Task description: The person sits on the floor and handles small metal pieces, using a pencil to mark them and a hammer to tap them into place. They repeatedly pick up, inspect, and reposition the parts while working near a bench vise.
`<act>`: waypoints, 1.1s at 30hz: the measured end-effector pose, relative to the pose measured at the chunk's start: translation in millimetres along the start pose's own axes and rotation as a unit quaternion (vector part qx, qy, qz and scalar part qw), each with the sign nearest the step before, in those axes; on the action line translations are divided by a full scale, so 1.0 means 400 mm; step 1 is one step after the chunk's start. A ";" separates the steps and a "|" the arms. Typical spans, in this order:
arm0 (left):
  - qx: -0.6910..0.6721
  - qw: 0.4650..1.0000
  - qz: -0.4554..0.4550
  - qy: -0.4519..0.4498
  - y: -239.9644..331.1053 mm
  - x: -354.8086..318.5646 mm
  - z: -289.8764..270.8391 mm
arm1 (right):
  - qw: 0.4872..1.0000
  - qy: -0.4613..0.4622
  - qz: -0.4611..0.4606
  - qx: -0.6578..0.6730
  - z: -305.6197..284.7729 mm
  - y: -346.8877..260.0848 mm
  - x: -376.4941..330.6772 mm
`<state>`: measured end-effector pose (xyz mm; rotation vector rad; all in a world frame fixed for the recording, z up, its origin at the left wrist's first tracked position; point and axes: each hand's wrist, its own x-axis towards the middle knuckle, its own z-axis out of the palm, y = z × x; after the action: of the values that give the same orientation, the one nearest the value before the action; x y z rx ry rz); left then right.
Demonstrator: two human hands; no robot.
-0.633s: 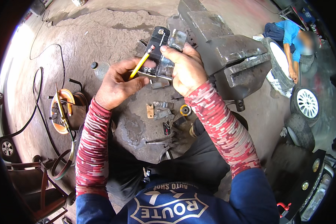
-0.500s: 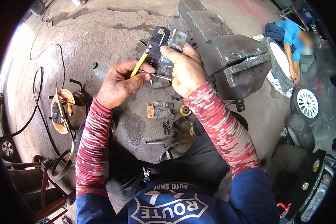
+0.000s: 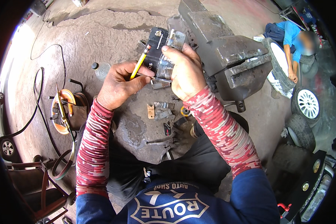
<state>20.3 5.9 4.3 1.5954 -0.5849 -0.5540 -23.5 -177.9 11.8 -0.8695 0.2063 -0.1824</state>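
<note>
My left hand point(image 3: 119, 85) is closed with a yellow pencil point(image 3: 139, 64) slanting up between its fingers, eraser end uppermost. Its thumb and forefinger also pinch the lower edge of a flat black piece with white print point(image 3: 155, 46). My right hand point(image 3: 187, 71) grips a bent, worn metal bracket point(image 3: 165, 69), thumb across its face. Bracket and black piece lie against each other, side by side, above the floor. Where the left fingertips meet the bracket's lower edge, the pencil's point is hidden.
A large grey bench vise point(image 3: 242, 69) stands right of my hands. Between my legs lie several metal scraps point(image 3: 162, 111) and locking pliers point(image 3: 163, 142). A clear bottle point(image 3: 102, 71) and an orange reel point(image 3: 64, 123) with cables are left. A person in blue point(image 3: 287, 33) handles a wheel at right.
The bracket has turned slightly in my right hand and sits closer along the black piece. The left hand and pencil have barely shifted.
</note>
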 end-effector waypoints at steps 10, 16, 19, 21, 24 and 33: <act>-0.005 1.000 -0.012 0.000 0.004 -0.003 -0.001 | 0.999 0.021 0.018 0.047 0.004 -0.012 -0.008; -0.013 1.000 -0.016 -0.005 0.006 -0.005 0.000 | 0.999 0.027 -0.013 0.028 0.006 -0.003 0.000; -0.011 1.000 -0.013 -0.008 0.006 -0.004 0.000 | 1.000 0.031 -0.001 -0.003 -0.001 -0.009 -0.005; -0.011 1.000 -0.011 -0.010 0.005 -0.004 0.001 | 1.000 0.017 0.007 -0.002 -0.002 -0.012 -0.009; -0.012 1.000 -0.009 -0.009 0.003 -0.004 0.003 | 1.000 -0.018 -0.002 0.024 0.003 -0.010 -0.011; -0.020 0.999 -0.017 -0.017 0.007 -0.006 0.001 | 1.000 -0.021 -0.005 -0.003 0.002 -0.006 -0.012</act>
<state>18.1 6.7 7.1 1.5632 -0.5701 -0.6168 -27.9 -177.5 14.6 -0.8803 0.1635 -0.1729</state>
